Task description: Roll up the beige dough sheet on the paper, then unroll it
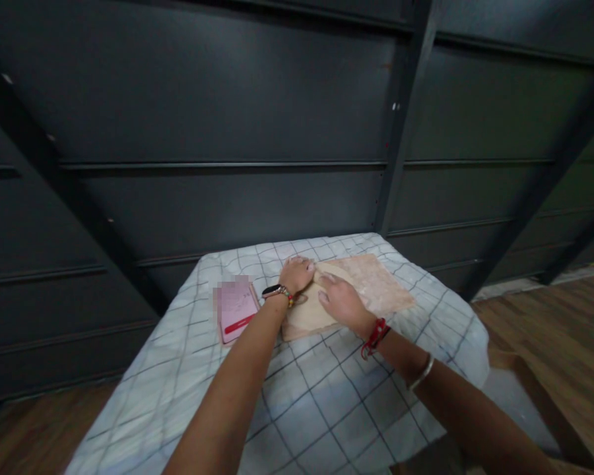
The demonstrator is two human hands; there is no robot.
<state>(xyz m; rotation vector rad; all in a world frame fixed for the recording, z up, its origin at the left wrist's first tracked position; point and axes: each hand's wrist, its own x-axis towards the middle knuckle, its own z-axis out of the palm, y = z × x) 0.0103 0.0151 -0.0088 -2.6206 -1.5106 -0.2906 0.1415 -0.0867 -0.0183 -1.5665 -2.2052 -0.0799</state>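
Left hand [296,273] and right hand [340,300], fingers spread flat, press a beige cloth [356,290] on the checked sheet [307,402]; a pink phone [236,309] lies beside, bare sheet nearer.

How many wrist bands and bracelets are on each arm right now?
3: a watch on the left wrist; a red thread band and a silver bangle on the right forearm.
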